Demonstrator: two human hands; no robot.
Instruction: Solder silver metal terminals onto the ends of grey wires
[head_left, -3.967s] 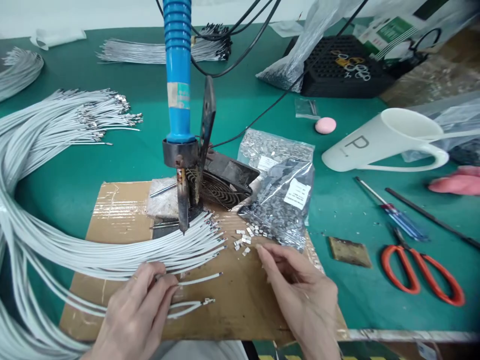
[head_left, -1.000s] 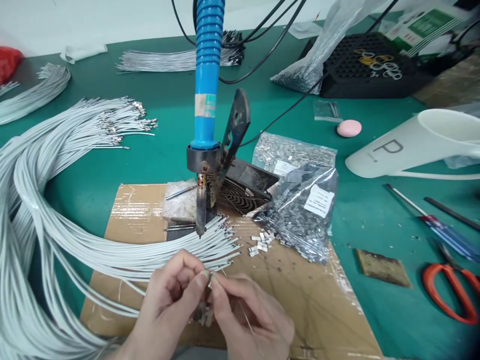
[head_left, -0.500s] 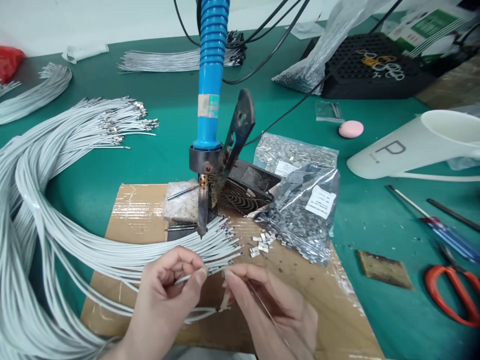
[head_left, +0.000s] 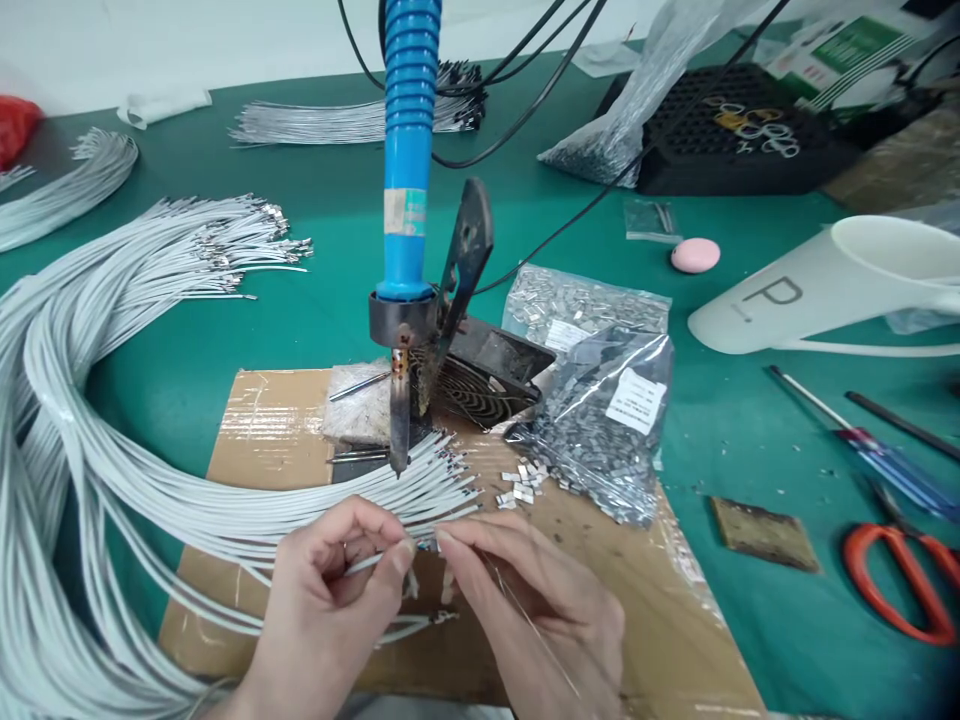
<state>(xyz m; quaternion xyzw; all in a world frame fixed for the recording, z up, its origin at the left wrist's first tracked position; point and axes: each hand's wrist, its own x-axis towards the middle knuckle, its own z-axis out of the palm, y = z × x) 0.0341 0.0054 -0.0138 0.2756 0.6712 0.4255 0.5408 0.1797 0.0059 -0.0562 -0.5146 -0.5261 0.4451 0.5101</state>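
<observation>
My left hand [head_left: 330, 600] pinches the end of one white wire [head_left: 367, 563] between thumb and forefinger, low over the cardboard sheet [head_left: 600, 590]. My right hand [head_left: 540, 615] meets it at the wire's tip, fingertips pressed together on a small metal piece too tiny to name; a thin strand runs down across that hand. Just behind lies the fanned bundle of white wires [head_left: 225, 500], their ends under the tip of the upright blue soldering iron [head_left: 405, 200]. A little heap of small metal terminals [head_left: 521, 485] sits to the right.
Two clear bags of metal terminals [head_left: 607, 420] lie right of a small black fan [head_left: 480, 385]. A tipped white mug [head_left: 817, 290], a screwdriver [head_left: 870, 445], orange scissors [head_left: 907, 585], a brown pad [head_left: 761, 535] and a pink blob [head_left: 695, 255] lie on the green mat. More wire bundles [head_left: 225, 240] lie left and far.
Four seconds ago my hands were apart, the right one by the loose terminals. They have since come together at one wire's tip, which my left hand has lifted from the board.
</observation>
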